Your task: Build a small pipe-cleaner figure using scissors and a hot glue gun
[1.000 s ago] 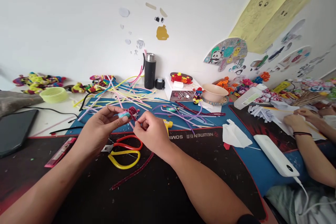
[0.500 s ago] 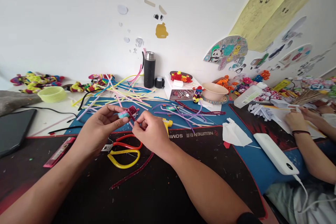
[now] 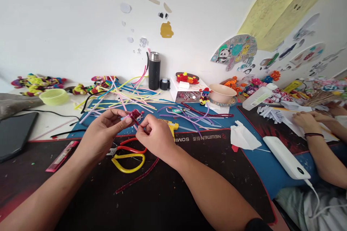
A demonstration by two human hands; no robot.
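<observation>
Between thumb and fingers, my left hand point(image 3: 110, 124) holds a small pipe-cleaner figure point(image 3: 135, 114), dark red with some blue and pink showing. My right hand point(image 3: 155, 135) pinches a dark red pipe cleaner point(image 3: 138, 179) close to the figure; its free tail hangs down over the black mat. Part of the figure is covered by my fingers. Beneath my hands lie scissors point(image 3: 130, 169) with one yellow and one orange-red handle loop. A yellow glue gun point(image 3: 172, 127) is partly hidden behind my right hand.
Loose pipe cleaners point(image 3: 127, 95) spread behind my hands. A black thermos point(image 3: 154, 72) stands by the wall, with a beige bowl point(image 3: 222, 94) farther right. A white power bank point(image 3: 286, 158) lies at right, near another person's hands point(image 3: 305, 121). A dark tablet point(image 3: 16, 135) is at left.
My left thumb and the figure have turned slightly, so less of its blue part shows. My right hand keeps its pinch. The other person's hands at right have shifted a little left.
</observation>
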